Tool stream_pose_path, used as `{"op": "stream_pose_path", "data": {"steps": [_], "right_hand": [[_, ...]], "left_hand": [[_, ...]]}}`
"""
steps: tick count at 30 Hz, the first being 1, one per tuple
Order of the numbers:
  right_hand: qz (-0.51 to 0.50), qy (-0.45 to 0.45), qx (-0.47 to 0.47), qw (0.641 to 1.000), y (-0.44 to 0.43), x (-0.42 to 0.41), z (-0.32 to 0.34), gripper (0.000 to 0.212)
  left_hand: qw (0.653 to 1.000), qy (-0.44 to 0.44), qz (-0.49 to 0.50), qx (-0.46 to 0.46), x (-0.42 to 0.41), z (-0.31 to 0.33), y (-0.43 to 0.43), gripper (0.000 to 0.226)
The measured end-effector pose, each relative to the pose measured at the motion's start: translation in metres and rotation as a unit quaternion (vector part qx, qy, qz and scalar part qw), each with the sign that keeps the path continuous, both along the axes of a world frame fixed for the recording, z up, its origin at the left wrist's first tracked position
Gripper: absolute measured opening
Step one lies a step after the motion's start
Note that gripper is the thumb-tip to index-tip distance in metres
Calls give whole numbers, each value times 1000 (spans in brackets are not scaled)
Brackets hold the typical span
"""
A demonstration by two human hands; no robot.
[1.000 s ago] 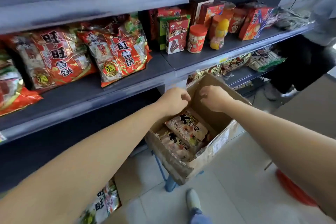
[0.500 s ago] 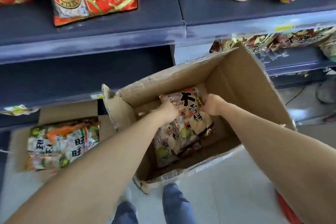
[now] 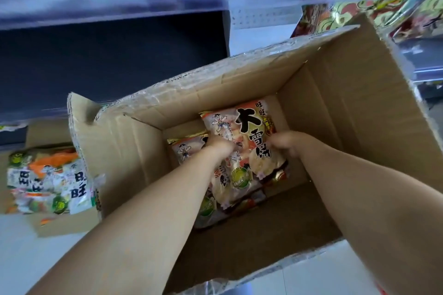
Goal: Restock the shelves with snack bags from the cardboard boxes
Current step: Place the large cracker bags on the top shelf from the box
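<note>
An open cardboard box (image 3: 335,108) stands in front of the shelving, with several snack bags lying at its bottom. The top snack bag (image 3: 244,132) is pale orange with large black characters and a cartoon boy. My left hand (image 3: 219,148) grips its left edge deep inside the box. My right hand (image 3: 286,143) grips its right edge. A second snack bag (image 3: 185,148) shows beneath at the left, and others lie under it, partly hidden by my forearms.
A second, lower cardboard box (image 3: 48,225) sits on the floor at the left, holding white and green snack bags (image 3: 50,182). Grey shelf edges (image 3: 119,7) run across the top. Patterned snack bags (image 3: 383,14) lie on a shelf at upper right. Pale floor lies below.
My head has tipped down and closer, so the upper shelves left the view. Both hands went from the box's rim down into it and closed on the top snack bag.
</note>
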State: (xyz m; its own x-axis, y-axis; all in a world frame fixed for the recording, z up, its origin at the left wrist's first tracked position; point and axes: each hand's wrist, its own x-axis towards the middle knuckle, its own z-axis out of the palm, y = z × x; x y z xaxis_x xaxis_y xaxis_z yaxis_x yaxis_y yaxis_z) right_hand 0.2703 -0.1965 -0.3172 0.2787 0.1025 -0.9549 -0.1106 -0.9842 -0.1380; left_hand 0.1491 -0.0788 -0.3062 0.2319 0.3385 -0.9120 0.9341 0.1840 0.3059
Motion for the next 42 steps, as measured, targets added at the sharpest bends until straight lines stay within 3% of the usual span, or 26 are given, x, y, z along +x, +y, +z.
{"op": "stream_pose_path", "data": {"steps": [2,4,6,13,17,21,23,24,26,30,34,38,42], "right_hand": [[-42,20,7,999,1,0,2,11],[-73,36,14,997,6,-3,20,21],[-68,38,14,997,10,-6,36,26],[-67,-30,31,997,9,-22,79,20],[-103,-83,59,990,-3,-39,104,11],[-109,-102,68,986,-10,-52,144,24],[-125,-115,81,982,-11,-65,174,18],[-145,-120,91,978,-11,-72,191,28],[-203,-121,111,965,-10,-86,225,34],[-269,-127,184,937,-2,-118,300,12],[-335,-167,316,872,31,-152,381,18],[-346,-229,430,802,90,-180,459,5],[-309,-253,538,742,163,-207,527,28]], "left_hand": [[999,-4,45,-28,3,3,-3,79],[997,-17,55,-47,6,13,-6,56],[997,-23,50,-57,10,26,-11,46],[997,-72,10,29,6,67,-17,45],[991,-127,-42,25,-10,110,-4,41],[981,-173,-93,9,-28,170,11,42],[973,-200,-115,6,-40,201,19,43],[969,-210,-130,8,-47,218,22,44],[958,-243,-150,18,-62,251,31,41],[922,-334,-179,83,-92,329,57,37],[882,-420,-176,121,-129,404,93,42],[839,-504,-110,170,-173,466,143,47],[782,-564,-29,264,-213,518,201,47]]}}
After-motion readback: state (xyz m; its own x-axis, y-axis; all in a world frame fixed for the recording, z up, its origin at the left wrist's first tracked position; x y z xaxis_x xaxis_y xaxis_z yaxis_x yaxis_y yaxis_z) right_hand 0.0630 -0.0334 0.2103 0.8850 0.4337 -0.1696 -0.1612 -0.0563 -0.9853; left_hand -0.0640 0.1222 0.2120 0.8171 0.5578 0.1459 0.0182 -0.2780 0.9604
